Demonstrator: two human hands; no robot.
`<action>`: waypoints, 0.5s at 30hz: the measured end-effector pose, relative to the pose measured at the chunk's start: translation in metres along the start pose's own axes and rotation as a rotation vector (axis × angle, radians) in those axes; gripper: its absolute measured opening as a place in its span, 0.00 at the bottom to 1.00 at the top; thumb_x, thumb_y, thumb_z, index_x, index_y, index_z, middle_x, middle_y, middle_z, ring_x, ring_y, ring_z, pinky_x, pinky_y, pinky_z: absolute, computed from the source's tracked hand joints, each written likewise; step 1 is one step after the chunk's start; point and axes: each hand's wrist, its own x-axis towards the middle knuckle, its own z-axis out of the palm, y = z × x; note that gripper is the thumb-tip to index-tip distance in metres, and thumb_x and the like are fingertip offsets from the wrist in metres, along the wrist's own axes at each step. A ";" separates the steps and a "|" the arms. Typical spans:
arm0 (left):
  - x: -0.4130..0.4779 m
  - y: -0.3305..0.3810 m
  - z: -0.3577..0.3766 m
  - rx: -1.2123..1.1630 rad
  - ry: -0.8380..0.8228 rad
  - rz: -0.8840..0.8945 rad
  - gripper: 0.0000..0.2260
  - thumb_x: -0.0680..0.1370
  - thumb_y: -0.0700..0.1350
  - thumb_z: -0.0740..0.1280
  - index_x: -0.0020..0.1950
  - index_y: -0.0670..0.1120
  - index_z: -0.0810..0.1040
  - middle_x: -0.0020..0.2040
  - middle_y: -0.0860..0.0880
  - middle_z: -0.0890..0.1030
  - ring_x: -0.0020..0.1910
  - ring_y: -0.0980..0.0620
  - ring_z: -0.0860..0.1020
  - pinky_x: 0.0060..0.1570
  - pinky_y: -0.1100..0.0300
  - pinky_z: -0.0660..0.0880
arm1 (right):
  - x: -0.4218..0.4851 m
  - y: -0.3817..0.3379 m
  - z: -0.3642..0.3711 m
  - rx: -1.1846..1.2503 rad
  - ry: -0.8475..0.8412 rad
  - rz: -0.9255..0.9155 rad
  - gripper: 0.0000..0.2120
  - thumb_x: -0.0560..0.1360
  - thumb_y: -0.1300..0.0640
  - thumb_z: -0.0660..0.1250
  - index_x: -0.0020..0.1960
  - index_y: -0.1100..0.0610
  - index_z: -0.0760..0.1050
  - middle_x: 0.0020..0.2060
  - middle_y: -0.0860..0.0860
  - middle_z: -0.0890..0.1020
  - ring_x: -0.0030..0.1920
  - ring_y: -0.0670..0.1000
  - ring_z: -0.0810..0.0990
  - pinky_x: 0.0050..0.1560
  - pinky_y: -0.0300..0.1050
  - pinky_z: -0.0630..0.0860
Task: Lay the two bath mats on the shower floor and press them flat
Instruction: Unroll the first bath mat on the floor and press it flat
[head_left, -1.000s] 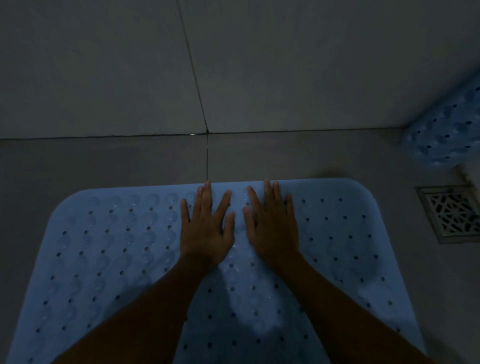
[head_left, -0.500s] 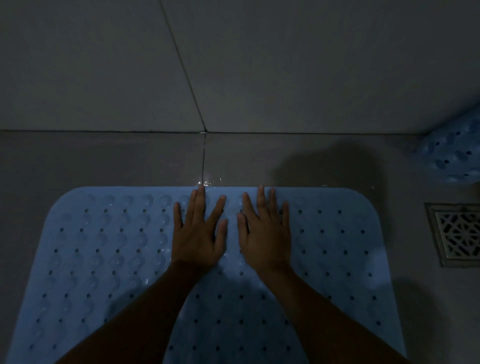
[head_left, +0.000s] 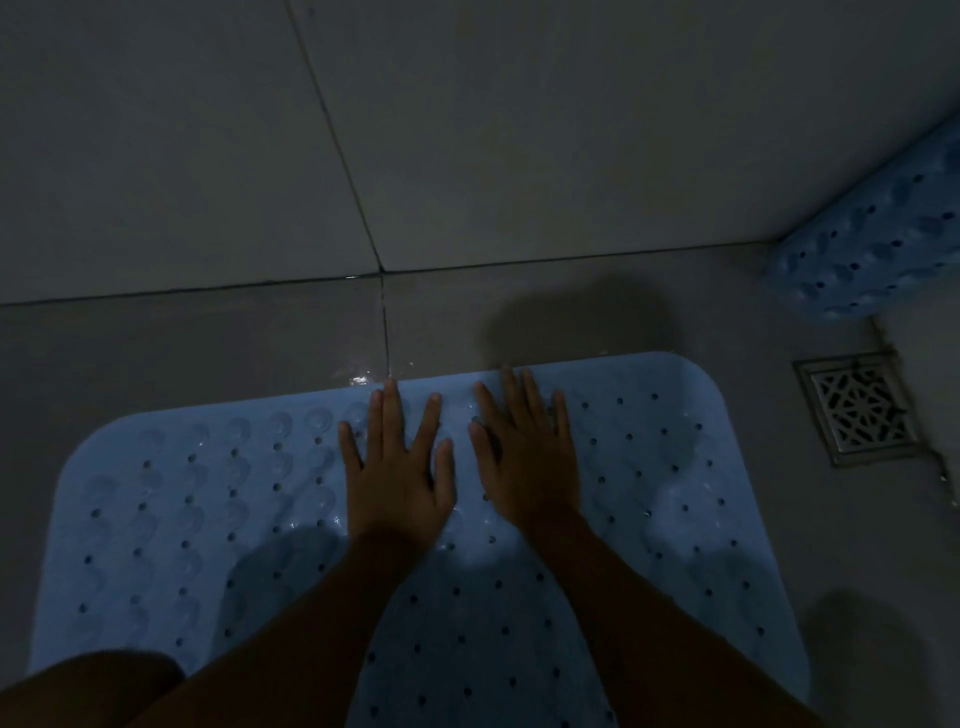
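The left hand and the right hand lie side by side, palms down, on the blue bath mat. Their fingers are straight and spread, the thumbs are almost touching, and the fingertips reach the mat's far edge. Neither hand grips anything; both press flat.

The mat is spread on the shower floor, with its far edge close to the wall and a strip of bare tile between them. A wet glint on the floor shows just beyond that edge, ahead of the left hand. Rows of drain holes run across the mat, and round suction-cup shapes show through on the part left of the hands.

The floor drain sits just off the mat's far right corner, uncovered. Beyond it, in the corner of the wall, the second mat lies curled or propped up, not yet laid out.

The mat looks thin, soft and floppy, most likely rubber or vinyl. It would be light to lift and would sag if held by one edge. On a wet floor it may slide until its cups take hold, so firm palm pressure worked outward from the middle suits it. The second mat is best taken by two corners of one short edge, with care that it does not cover the drain.
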 end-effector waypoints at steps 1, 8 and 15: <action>0.000 0.000 0.001 -0.002 0.004 -0.001 0.25 0.82 0.59 0.43 0.78 0.56 0.50 0.80 0.44 0.46 0.78 0.47 0.43 0.74 0.38 0.44 | 0.001 0.000 0.000 0.007 0.005 0.001 0.24 0.82 0.43 0.50 0.76 0.49 0.60 0.77 0.52 0.57 0.78 0.53 0.49 0.76 0.60 0.48; -0.001 -0.003 0.005 -0.045 0.050 0.017 0.25 0.81 0.60 0.44 0.78 0.58 0.50 0.80 0.47 0.46 0.78 0.50 0.42 0.75 0.41 0.41 | 0.001 -0.002 0.000 0.067 0.017 -0.009 0.25 0.81 0.43 0.49 0.76 0.48 0.60 0.77 0.53 0.58 0.78 0.52 0.49 0.76 0.59 0.46; -0.003 -0.002 0.004 -0.086 0.120 0.006 0.27 0.79 0.63 0.46 0.77 0.58 0.56 0.79 0.48 0.52 0.78 0.51 0.48 0.75 0.44 0.42 | 0.003 0.015 -0.013 0.525 -0.035 -0.032 0.20 0.80 0.49 0.58 0.72 0.50 0.69 0.75 0.50 0.64 0.77 0.48 0.54 0.77 0.49 0.40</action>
